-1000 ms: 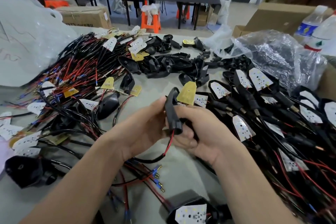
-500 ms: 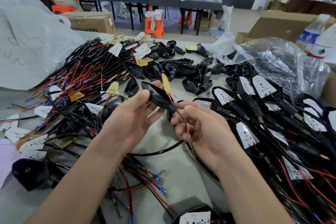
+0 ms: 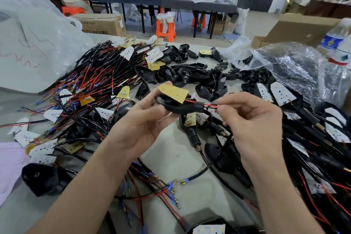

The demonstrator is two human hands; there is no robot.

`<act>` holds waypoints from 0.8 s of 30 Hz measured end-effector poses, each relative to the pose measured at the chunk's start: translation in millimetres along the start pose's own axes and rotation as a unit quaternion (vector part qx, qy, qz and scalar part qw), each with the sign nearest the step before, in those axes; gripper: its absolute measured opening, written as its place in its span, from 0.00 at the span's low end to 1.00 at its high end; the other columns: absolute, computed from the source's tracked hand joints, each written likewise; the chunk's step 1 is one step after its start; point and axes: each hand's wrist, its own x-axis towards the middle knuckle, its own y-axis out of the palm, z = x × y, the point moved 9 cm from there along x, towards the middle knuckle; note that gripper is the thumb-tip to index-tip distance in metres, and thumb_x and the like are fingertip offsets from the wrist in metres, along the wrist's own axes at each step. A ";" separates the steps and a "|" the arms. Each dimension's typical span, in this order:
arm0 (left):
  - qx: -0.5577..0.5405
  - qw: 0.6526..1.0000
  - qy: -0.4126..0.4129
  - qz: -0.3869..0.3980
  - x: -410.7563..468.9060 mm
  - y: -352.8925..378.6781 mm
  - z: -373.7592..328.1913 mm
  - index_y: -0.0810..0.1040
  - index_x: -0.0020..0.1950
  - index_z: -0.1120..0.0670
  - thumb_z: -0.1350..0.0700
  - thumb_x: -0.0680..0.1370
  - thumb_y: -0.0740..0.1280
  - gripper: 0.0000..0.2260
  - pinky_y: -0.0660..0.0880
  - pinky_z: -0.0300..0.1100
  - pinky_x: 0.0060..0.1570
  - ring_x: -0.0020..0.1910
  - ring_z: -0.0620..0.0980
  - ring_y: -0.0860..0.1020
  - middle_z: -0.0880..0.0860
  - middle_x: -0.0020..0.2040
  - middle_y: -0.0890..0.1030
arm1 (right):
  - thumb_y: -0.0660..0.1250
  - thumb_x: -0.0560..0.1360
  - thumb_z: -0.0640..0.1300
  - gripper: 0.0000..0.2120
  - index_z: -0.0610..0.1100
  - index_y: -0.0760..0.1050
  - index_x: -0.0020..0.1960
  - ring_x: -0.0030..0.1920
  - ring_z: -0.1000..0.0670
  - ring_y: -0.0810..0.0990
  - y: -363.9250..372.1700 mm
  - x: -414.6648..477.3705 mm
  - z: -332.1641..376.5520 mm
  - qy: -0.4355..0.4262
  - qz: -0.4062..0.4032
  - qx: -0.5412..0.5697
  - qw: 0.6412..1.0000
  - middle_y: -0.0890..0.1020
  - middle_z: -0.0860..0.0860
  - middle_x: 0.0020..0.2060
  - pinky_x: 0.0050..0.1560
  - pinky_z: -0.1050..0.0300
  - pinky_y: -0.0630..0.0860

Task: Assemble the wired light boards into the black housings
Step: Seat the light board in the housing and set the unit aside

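My left hand [image 3: 141,121] grips a black housing [image 3: 180,107] above the table, its stem end pointing right. A light board [image 3: 173,92] with its yellow back up lies over the housing's mouth. Red and black wires [image 3: 209,105] come out of the stem, and my right hand [image 3: 250,119] pinches them just right of it. A heap of wired light boards [image 3: 91,81] lies on the left. Empty black housings [image 3: 190,74] are piled at the centre back. Assembled housings [image 3: 281,97] with white boards cover the right side.
A large white plastic bag [image 3: 34,43] rises at the left and a clear plastic bag [image 3: 296,70] at the right. Water bottles [image 3: 334,38] stand at the far right. Loose wires with blue terminals [image 3: 171,190] lie on the table near me. People sit at a far table [image 3: 161,0].
The housing has turned from upright to lying sideways with the board's yellow back up. My right hand has shifted from under the housing to pinching the wires beyond the stem.
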 end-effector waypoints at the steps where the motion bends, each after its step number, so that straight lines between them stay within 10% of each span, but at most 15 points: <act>1: 0.083 0.996 -0.012 -0.020 0.4 -5.0 4.1 0.77 0.71 0.57 0.72 0.71 0.70 0.29 0.81 0.43 0.58 0.65 0.57 0.81 0.58 0.67 0.81 | 0.73 0.70 0.32 0.11 0.48 0.85 0.40 0.32 0.55 0.81 0.4 -1.2 -2.4 -0.002 0.001 -0.065 0.998 0.85 0.53 0.33 0.37 0.64 0.75; 6: 0.320 0.942 -0.033 -0.101 -1.1 -15.0 16.9 0.77 0.68 0.48 0.70 0.69 0.66 0.30 0.78 0.38 0.54 0.60 0.47 0.83 0.49 0.58 0.86 | 0.71 0.71 0.35 0.14 0.55 0.85 0.42 0.35 0.58 0.81 17.3 -10.7 -32.0 0.065 0.092 -0.335 0.936 0.83 0.61 0.32 0.43 0.65 0.77; 12: 0.525 0.825 0.022 -0.209 -6.3 -26.7 1.8 0.85 0.51 0.38 0.63 0.74 0.74 0.18 0.81 0.48 0.50 0.44 0.48 0.84 0.49 0.44 0.87 | 0.65 0.74 0.41 0.14 0.59 0.84 0.44 0.37 0.51 0.81 23.6 -18.4 -46.1 0.127 0.124 -0.385 0.906 0.84 0.56 0.35 0.46 0.53 0.80; 15: 0.455 0.863 0.032 -0.217 -7.5 -23.8 -0.3 0.88 0.49 0.42 0.67 0.75 0.73 0.18 0.81 0.52 0.54 0.44 0.53 0.85 0.51 0.43 0.88 | 0.67 0.73 0.43 0.12 0.59 0.84 0.44 0.34 0.57 0.79 28.3 -21.1 -45.8 0.117 0.132 -0.373 0.911 0.81 0.63 0.29 0.43 0.60 0.77; 20: 0.365 0.897 0.092 -0.233 -10.5 -15.6 -16.1 0.88 0.44 0.49 0.69 0.75 0.73 0.14 0.80 0.37 0.46 0.39 0.46 0.83 0.51 0.38 0.86 | 0.74 0.71 0.45 0.10 0.55 0.85 0.50 0.58 0.57 0.71 34.0 -16.5 -22.5 -0.008 0.091 -0.355 0.931 0.77 0.68 0.48 0.58 0.78 0.58; 24: 0.336 0.907 0.118 -0.226 -13.5 -9.4 -21.8 0.88 0.43 0.50 0.70 0.75 0.72 0.15 0.80 0.35 0.46 0.38 0.46 0.83 0.51 0.37 0.86 | 0.78 0.69 0.51 0.03 0.56 0.85 0.41 0.55 0.60 0.75 29.5 -16.3 -20.3 0.007 0.065 -0.281 0.958 0.81 0.69 0.44 0.55 0.77 0.63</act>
